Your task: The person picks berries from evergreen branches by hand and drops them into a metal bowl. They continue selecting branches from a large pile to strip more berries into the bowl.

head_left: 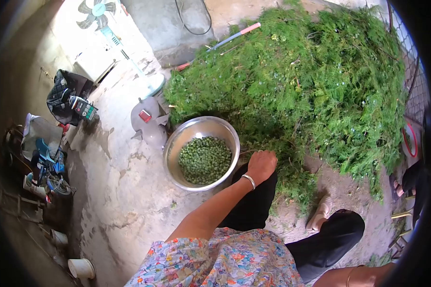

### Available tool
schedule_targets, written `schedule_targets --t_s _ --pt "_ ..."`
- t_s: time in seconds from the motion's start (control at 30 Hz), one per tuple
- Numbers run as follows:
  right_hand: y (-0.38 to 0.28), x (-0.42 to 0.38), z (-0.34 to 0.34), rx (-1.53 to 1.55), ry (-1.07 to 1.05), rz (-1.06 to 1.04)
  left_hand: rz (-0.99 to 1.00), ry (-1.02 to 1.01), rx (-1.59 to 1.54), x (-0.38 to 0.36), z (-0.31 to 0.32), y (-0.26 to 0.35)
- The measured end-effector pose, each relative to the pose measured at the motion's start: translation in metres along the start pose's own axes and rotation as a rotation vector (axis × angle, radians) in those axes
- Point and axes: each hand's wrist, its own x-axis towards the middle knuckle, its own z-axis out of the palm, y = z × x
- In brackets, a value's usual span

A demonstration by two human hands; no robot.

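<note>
My left hand (263, 165), with a silver bangle at its wrist, is over my bent knee, between the bowl and the cut branches. Its fingers are curled closed and mostly turned from view; a thin twig shows beside it, but I cannot make out whether they hold it. Left of the hand stands a wide metal bowl (173, 168), partly filled with small round green berries (205, 160). A large heap of feathery green branches (282, 91) lies beyond the hand. Of my right arm only a part (357, 276) shows at the bottom right edge; the hand is out of view.
Behind the bowl is a grey stool-like object (148, 129) with a small red box (145, 115) on it. A standing fan (98, 13) is at the back left. A long-handled tool (232, 37) rests on the heap. Another person's dark-clad leg (413, 181) is at right.
</note>
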Motion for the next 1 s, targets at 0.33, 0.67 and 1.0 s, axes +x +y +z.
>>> schedule_targets --t_s 0.33,0.67,1.0 --pt "-0.008 -0.053 -0.007 -0.176 0.264 0.031 0.012 -0.234 0.017 0.062 -0.037 0.006" --pt "-0.150 -0.234 0.018 -0.300 0.452 0.046 0.009 -0.313 -0.086 0.120 0.050 -0.035" --pt "-0.104 -0.295 -0.130 -0.666 1.657 0.741 -0.110 -0.575 0.121 0.143 0.131 -0.088"
